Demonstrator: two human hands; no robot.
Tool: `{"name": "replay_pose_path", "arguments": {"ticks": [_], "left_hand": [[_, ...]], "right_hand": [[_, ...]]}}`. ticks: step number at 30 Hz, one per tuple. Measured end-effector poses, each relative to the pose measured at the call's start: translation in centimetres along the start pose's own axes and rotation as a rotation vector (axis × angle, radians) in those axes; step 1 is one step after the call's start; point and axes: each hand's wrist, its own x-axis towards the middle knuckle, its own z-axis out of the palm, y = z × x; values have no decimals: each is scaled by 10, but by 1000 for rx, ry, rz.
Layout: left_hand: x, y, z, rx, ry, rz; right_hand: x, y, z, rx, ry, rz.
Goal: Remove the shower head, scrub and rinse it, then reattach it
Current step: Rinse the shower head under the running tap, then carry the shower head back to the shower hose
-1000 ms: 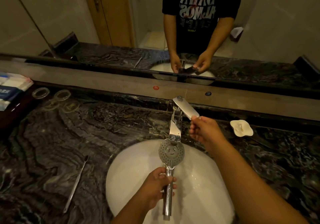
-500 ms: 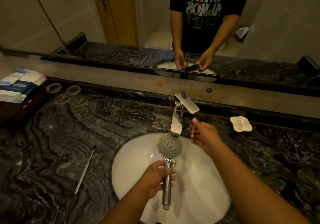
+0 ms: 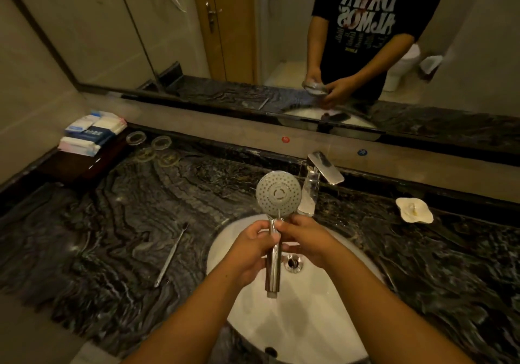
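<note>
The chrome shower head [image 3: 278, 194] is detached and held upright over the white sink [image 3: 323, 321], its round grey nozzle face turned toward me. My left hand [image 3: 250, 248] wraps the chrome handle from the left. My right hand [image 3: 306, 240] grips the same handle from the right, just under the head. The handle's lower end sticks out below both hands, above the drain [image 3: 294, 263]. The faucet [image 3: 319, 179] stands right behind the head, and no water is visibly running.
A toothbrush [image 3: 171, 254] lies on the dark marble counter [image 3: 112, 223] left of the sink. A white soap dish [image 3: 414, 210] sits at the right. Glass coasters [image 3: 153, 147] and packaged toiletries [image 3: 92, 135] are at the back left. A mirror spans the wall.
My right hand left the faucet lever and came onto the shower head's handle. The head rose from under the spout and moved slightly left.
</note>
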Motion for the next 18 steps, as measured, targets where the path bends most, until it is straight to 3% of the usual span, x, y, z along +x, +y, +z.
{"name": "replay_pose_path", "arguments": {"ticks": [6,12,18], "left_hand": [[-5,43,18,-11,-72,99],[-11,55,26,199,-164,148],[-8,77,35,180,-239,230]], "right_hand": [[-15,-56,-4,44,72,-233],[-26,-95,-15,47,193,-313],[-35,-125,-21,-7,236,-401]]}}
